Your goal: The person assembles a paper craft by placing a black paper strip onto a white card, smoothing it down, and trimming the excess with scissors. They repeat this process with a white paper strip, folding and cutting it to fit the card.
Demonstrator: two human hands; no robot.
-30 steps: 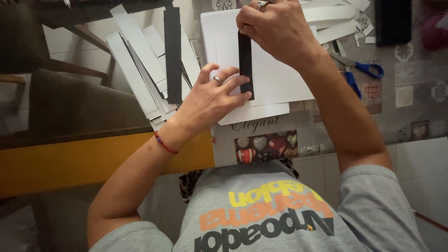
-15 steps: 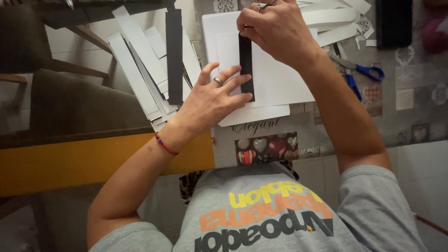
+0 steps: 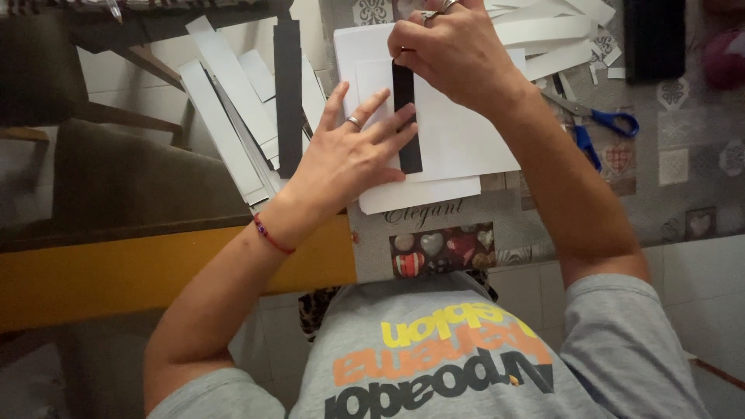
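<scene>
A narrow black paper strip [image 3: 407,116] lies upright on a white sheet of paper [image 3: 458,140], which rests on a larger white sheet [image 3: 419,194]. My right hand [image 3: 458,54] pinches the strip's top end against the sheet. My left hand [image 3: 341,159], with a ring and a red wrist cord, lies flat on the paper with fingers spread. Its fingertips touch the strip's left edge near the middle.
A pile of long white paper strips [image 3: 233,116] and a second black strip [image 3: 287,93] lie to the left. More white strips [image 3: 551,31] lie top right beside blue-handled scissors [image 3: 613,120] and a dark flat object [image 3: 656,39]. The patterned tablecloth [image 3: 683,171] ends at a yellow edge [image 3: 155,271].
Almost nothing: my left hand's fingers have spread a little wider on the paper. My right hand stays on the strip's top.
</scene>
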